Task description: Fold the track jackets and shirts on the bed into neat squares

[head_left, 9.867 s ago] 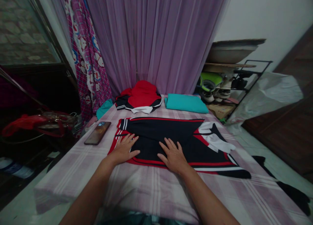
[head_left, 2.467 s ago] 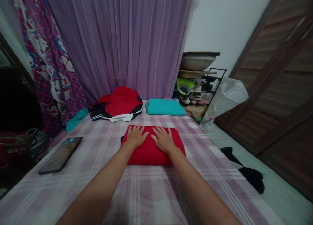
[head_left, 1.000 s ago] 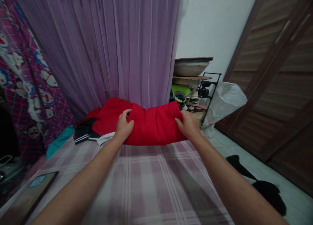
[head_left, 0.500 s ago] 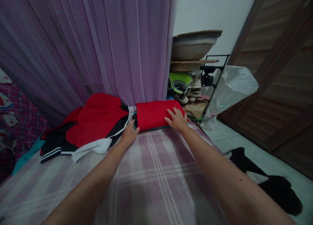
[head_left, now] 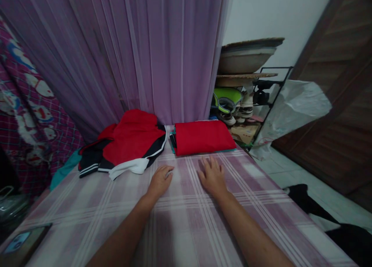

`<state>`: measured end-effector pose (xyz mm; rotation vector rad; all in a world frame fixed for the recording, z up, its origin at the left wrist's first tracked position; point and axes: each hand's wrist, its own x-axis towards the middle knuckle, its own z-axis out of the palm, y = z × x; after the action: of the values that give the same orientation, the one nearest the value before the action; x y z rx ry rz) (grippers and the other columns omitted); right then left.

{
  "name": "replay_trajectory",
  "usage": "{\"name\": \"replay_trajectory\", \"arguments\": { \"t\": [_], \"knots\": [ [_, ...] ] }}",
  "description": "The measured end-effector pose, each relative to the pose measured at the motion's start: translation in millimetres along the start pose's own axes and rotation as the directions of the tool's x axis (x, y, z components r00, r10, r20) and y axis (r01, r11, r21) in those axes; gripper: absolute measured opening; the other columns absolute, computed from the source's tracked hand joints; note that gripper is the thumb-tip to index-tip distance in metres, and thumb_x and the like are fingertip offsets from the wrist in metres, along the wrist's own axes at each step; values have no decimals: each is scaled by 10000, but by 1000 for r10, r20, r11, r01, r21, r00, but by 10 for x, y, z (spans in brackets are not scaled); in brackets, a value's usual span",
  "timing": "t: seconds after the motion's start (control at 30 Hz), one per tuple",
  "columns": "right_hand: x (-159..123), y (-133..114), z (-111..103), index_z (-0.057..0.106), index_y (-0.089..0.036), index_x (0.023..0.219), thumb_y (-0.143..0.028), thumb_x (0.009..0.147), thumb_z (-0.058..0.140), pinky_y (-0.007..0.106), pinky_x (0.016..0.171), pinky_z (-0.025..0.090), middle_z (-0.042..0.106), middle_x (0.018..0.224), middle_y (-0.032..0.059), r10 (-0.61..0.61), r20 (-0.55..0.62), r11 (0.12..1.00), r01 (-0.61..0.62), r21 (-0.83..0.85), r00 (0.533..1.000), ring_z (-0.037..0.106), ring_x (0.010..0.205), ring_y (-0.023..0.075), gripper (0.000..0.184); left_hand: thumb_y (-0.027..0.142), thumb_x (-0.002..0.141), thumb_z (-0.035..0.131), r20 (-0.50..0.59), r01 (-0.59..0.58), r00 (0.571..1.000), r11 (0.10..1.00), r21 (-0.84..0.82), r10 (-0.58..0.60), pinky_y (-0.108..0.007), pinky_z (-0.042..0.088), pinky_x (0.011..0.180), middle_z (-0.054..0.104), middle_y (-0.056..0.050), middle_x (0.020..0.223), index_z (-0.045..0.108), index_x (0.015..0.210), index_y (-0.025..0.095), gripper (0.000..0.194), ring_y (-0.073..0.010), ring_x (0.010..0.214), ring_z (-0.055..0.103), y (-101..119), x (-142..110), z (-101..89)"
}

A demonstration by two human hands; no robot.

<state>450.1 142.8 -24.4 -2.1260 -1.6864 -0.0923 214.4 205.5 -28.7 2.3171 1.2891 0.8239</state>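
Observation:
A folded red garment (head_left: 203, 138) lies flat on the plaid bedspread (head_left: 186, 220), with teal and black cloth edges showing at its left side and underneath. Just in front of it, my right hand (head_left: 213, 178) has its fingers spread, palm down over the bedspread, holding nothing. My left hand (head_left: 160, 180) is to the left and a little lower, loosely curved with a gap between thumb and fingers, and nothing shows in it. Beyond it sits a rumpled red and black jacket (head_left: 128, 139) with white trim and a white sleeve end (head_left: 130, 167).
Purple curtains (head_left: 162, 57) hang behind the bed. At the right stands a shoe rack (head_left: 271, 100) with basins on top and a plastic bag (head_left: 302, 108) beside it. A phone (head_left: 26, 243) rests at the near left. Dark cloth (head_left: 345, 232) lies on the floor.
Both hands have come off the folded red garment and drawn back toward me. The view has turned left, bringing the phone into sight.

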Motion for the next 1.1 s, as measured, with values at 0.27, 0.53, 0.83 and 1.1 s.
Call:
{"name": "replay_trajectory", "arguments": {
  "t": [0.27,0.53,0.83,1.1],
  "knots": [
    [-488,144,-1,704,-233,1181,-306,916,494,467,1107,335,566,1411,112,-25,12,995,24,99,1000,467,1334,273,346,238,889,458,-206,132,972,988,77,-114,-386,459,1051,713,-64,1153,690,1097,225,313,-221,1129,625,-111,-302,-309],
    [-455,46,-65,723,-235,1113,-259,893,491,447,1086,328,628,1344,79,-4,8,994,3,105,1000,507,1284,252,321,350,904,463,-356,431,886,812,393,-297,-416,382,1096,587,-144,1382,554,1318,164,463,-283,1305,503,-785,-463,-1072],
    [-426,25,-133,732,-217,1090,-228,883,489,438,1065,345,645,1323,73,12,46,993,-17,114,999,540,1251,253,319,338,941,354,-368,509,851,765,395,-376,-379,450,979,714,-143,1154,682,1090,155,404,-283,1087,629,-928,-524,-1246],
    [-447,-34,-172,741,-221,1049,-201,876,484,418,1044,363,670,1277,72,18,-3,990,-18,139,1000,566,1212,238,311,293,932,348,-326,344,917,872,349,-231,-398,422,1048,727,-106,1077,650,1021,233,320,-258,1072,638,-506,-890,-1114]
  ]
}}
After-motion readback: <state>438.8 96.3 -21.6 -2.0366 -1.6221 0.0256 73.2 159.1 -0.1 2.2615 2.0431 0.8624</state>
